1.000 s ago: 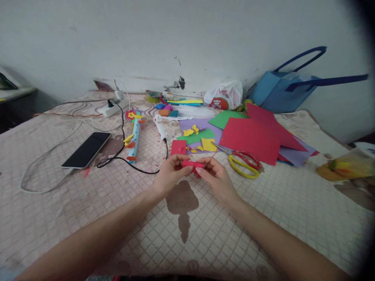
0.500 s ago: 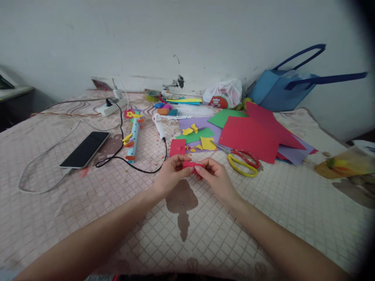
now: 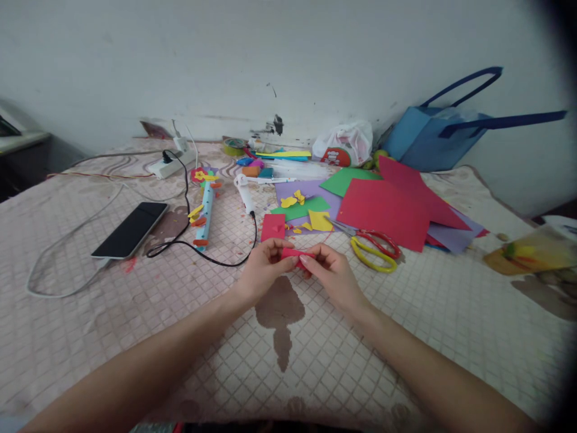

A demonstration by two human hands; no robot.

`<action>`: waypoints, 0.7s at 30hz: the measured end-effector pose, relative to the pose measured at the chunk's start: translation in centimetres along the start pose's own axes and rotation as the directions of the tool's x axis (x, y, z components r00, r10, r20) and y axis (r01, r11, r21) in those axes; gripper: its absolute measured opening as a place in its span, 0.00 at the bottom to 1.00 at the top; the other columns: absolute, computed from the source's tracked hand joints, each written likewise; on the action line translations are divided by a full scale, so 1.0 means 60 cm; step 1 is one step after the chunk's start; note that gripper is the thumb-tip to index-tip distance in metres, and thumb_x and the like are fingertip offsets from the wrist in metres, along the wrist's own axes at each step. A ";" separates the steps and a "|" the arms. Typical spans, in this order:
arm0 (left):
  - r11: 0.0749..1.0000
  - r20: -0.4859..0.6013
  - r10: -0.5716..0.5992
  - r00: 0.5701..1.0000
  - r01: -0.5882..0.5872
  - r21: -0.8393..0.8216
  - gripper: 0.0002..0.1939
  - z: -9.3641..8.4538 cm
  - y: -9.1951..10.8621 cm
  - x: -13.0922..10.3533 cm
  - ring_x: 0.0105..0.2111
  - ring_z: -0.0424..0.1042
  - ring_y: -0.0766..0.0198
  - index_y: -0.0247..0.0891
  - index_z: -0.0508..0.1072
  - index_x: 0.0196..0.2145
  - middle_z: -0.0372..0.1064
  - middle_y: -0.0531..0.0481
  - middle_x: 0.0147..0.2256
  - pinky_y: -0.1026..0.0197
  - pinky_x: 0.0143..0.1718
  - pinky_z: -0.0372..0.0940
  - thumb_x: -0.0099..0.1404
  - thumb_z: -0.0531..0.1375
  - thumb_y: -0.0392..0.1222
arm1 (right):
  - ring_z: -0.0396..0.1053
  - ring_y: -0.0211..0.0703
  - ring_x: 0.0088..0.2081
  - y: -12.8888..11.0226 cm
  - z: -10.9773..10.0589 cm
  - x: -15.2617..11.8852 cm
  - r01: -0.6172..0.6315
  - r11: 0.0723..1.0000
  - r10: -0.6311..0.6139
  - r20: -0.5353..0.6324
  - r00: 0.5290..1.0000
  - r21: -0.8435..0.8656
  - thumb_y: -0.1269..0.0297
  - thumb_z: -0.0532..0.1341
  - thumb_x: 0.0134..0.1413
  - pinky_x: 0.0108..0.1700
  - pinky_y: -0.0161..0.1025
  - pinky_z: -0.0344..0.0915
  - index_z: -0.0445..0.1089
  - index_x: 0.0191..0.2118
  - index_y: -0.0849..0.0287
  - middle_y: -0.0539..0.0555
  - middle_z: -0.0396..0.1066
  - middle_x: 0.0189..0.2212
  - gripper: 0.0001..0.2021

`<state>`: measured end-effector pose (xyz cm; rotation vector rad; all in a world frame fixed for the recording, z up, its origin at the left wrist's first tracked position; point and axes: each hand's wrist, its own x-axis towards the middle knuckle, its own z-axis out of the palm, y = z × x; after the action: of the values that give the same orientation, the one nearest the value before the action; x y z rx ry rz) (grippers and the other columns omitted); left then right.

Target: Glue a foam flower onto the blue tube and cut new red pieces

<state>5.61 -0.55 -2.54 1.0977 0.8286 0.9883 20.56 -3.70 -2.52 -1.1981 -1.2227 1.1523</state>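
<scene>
A small piece of red craft sheet is pinched between both hands, above the middle of the table. My left hand closes on its left end, thumb along the near side. At the other end my right hand grips it, the two thumb tips almost meeting. The fingers cover part of the piece, so its full shape is hidden. Just beyond my hands lie a red square, a yellow piece and small yellow scraps. Scissors with red and yellow handles rest to the right of my right hand.
Large red sheets spread at the right, below a blue bag. A plastic cup lies at the far right. On the left are a phone, a decorated light-blue strip and a white glue gun with a black cord.
</scene>
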 end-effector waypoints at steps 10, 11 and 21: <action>1.000 -0.007 -0.004 1.000 0.004 -0.016 0.15 0.001 0.000 -0.001 0.26 0.67 0.71 0.33 0.67 0.35 0.69 0.53 0.27 0.66 0.30 0.62 0.50 0.66 0.37 | 0.62 0.35 0.23 -0.001 0.000 0.000 0.009 1.000 -0.009 -0.002 1.000 -0.028 0.60 0.61 0.50 0.27 0.34 0.59 0.66 0.27 0.59 0.48 0.66 0.21 0.08; 1.000 -0.009 -0.004 1.000 0.003 -0.016 0.15 0.002 0.000 -0.001 0.26 0.67 0.71 0.33 0.67 0.35 0.69 0.53 0.27 0.66 0.30 0.62 0.50 0.66 0.37 | 0.62 0.35 0.23 -0.001 0.000 0.000 0.010 1.000 -0.010 0.001 1.000 -0.025 0.60 0.61 0.50 0.26 0.34 0.59 0.66 0.27 0.59 0.48 0.66 0.21 0.08; 0.998 -0.031 -0.058 0.998 0.058 0.006 0.11 0.002 -0.001 -0.002 0.23 0.65 0.72 0.33 0.68 0.26 0.67 0.54 0.22 0.67 0.28 0.60 0.51 0.65 0.41 | 0.62 0.34 0.23 0.001 -0.001 -0.002 0.020 0.999 -0.020 -0.006 1.000 -0.033 0.61 0.61 0.50 0.26 0.33 0.59 0.65 0.27 0.59 0.47 0.64 0.21 0.07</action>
<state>5.67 -0.70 -2.56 1.0610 0.8850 0.9568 20.61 -3.80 -2.61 -1.2111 -1.2507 1.1166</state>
